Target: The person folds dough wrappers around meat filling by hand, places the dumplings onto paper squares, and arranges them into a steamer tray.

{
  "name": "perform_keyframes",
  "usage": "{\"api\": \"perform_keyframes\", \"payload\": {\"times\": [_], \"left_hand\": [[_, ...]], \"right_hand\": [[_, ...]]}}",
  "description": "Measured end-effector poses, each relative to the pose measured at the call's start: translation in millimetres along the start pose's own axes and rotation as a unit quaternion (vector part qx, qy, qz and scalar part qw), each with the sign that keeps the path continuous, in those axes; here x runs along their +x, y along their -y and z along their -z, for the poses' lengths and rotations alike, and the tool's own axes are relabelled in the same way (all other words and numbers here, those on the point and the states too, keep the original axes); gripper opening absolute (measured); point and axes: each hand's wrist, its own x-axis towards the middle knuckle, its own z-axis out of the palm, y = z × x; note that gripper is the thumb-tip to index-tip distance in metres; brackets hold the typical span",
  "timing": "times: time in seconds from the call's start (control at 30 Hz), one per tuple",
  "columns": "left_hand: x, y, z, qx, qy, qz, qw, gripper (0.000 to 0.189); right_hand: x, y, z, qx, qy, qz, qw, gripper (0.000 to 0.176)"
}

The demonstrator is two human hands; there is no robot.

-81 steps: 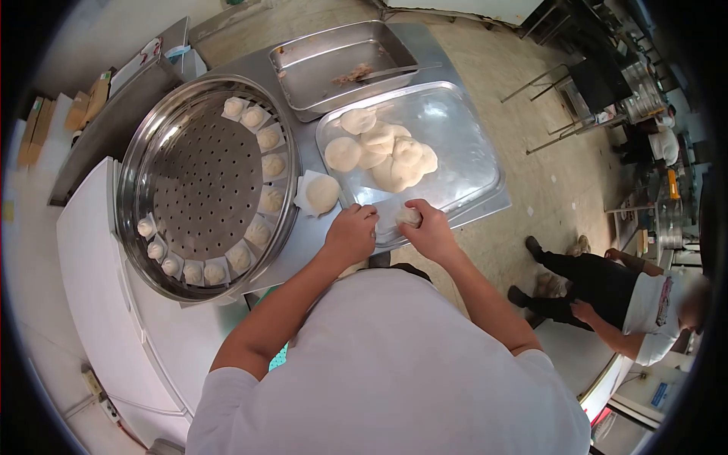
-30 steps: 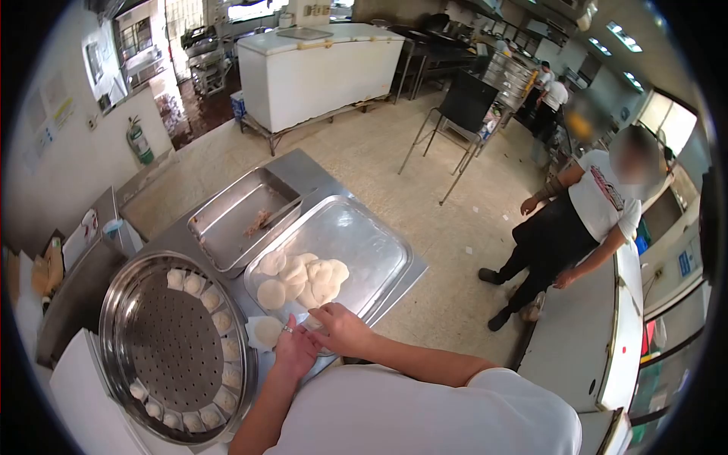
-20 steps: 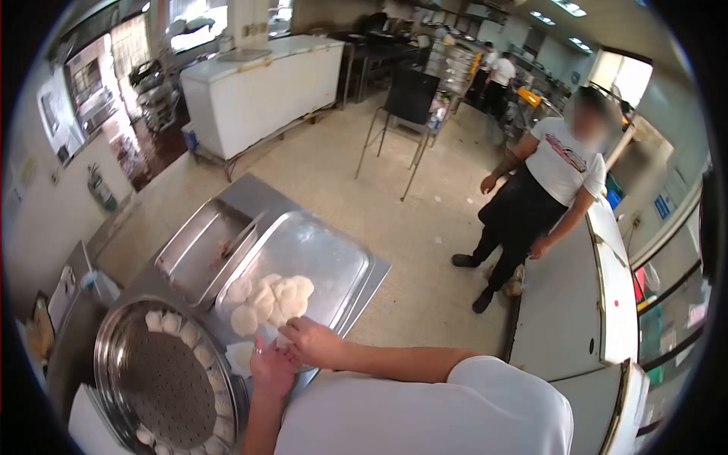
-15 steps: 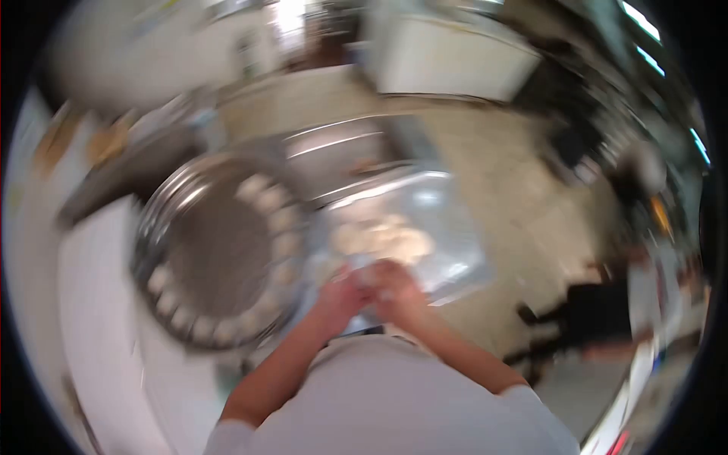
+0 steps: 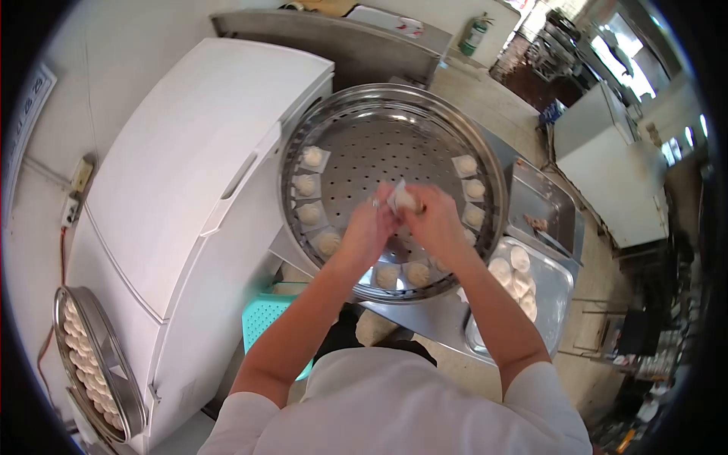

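Over the perforated steamer tray (image 5: 356,155), both my hands meet near its middle. My right hand (image 5: 438,220) is closed on a white dough bun (image 5: 406,200) with a bit of white paper at it. My left hand (image 5: 369,231) is right beside the bun, its fingers curled at the paper; what they grip is too blurred to tell. Small pleated buns, such as one at the left (image 5: 312,157) and one at the right (image 5: 466,164), sit on paper squares along the tray's rim. My forearms hide part of the near rim.
Right of the steamer are a metal pan with a little filling (image 5: 557,201) and a tray of dough pieces (image 5: 557,284). A white chest freezer (image 5: 197,152) stands left, with a turquoise basket (image 5: 262,318) below and another bun-filled steamer (image 5: 87,364) at the far left.
The view has swung left, and my hands have gone from beside the dough tray to over the steamer. The bun between them now shows.
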Motion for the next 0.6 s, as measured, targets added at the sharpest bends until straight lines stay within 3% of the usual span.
{"api": "perform_keyframes", "payload": {"times": [0.1,0.2,0.3,0.43,0.6], "left_hand": [[30.9,-58.2,13.7,-0.033,0.017,-0.126,0.991,0.066],[32.5,-93.8,43.1,0.014,-0.164,-0.183,0.969,0.062],[-21.9,-90.5,74.6,0.146,-0.173,-0.254,0.940,0.056],[-108.9,-45.1,101.5,0.143,-0.171,-0.248,0.943,0.047],[-177.1,7.1,128.0,0.102,-0.235,-0.182,0.949,0.044]], "right_hand": [[82.9,7.2,-43.1,0.018,-0.031,0.042,0.998,0.034],[153.8,11.7,-86.0,0.022,-0.010,0.038,0.999,0.034],[196.7,-3.6,-140.2,-0.034,0.005,0.043,0.998,0.035],[213.2,-33.5,-195.4,-0.116,0.104,-0.025,0.987,0.043],[216.2,-37.4,-197.1,-0.136,0.161,0.005,0.977,0.046]]}}
